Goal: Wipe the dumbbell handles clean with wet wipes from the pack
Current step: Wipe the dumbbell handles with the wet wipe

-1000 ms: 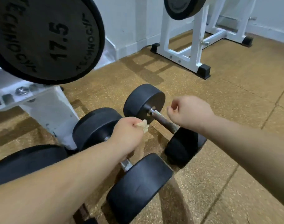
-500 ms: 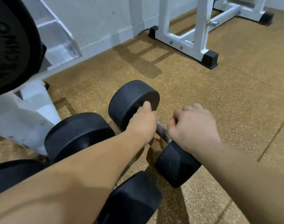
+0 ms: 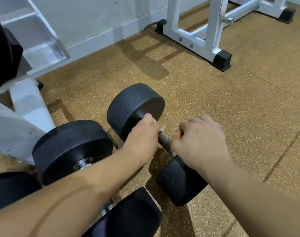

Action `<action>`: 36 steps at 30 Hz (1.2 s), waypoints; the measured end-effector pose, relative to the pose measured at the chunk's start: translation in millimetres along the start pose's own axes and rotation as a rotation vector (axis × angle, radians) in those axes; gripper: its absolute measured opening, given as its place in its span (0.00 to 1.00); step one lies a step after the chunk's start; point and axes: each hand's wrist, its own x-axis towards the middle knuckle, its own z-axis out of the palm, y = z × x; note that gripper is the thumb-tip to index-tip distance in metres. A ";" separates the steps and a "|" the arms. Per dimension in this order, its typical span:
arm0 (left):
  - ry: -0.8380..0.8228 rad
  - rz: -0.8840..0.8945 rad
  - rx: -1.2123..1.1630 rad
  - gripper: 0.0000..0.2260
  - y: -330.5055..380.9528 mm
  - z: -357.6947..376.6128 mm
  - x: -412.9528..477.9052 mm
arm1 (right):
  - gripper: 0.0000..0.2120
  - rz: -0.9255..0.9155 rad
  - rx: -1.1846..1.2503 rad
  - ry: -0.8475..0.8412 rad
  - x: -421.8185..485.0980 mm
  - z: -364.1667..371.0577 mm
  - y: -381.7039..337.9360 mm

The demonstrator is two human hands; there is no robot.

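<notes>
The left hand is clenched around the upper part of the grey knurled metal handle of a black round-headed dumbbell, and a crumpled, off-white wet wipe pokes out between its fingers, pressed against the bar. The right hand is closed in a fist over the lower part of the same handle, just beside the left hand, with a short stretch of bare bar showing between the two. This dumbbell lies on the speckled brown rubber floor, its far head up and to the left, its near head below the right wrist.

To the left, a second black dumbbell lies close alongside, its far head nearly touching the first one's far head; the left forearm crosses over its handle. A further dark disc sits at the left edge, cut off by the frame. Behind these stands a white painted metal stand, close against the second dumbbell.

To the right and ahead of the hands the floor is open, crossed only by thin tile seams. Farther back, well apart from the dumbbells, a white steel rack base with black rubber feet stands near the pale wall, whose skirting meets the floor edge.
</notes>
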 end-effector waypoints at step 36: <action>-0.287 -0.942 -1.568 0.17 25.3 6.5 -11.1 | 0.12 -0.004 -0.036 0.017 -2.9 5.9 -1.9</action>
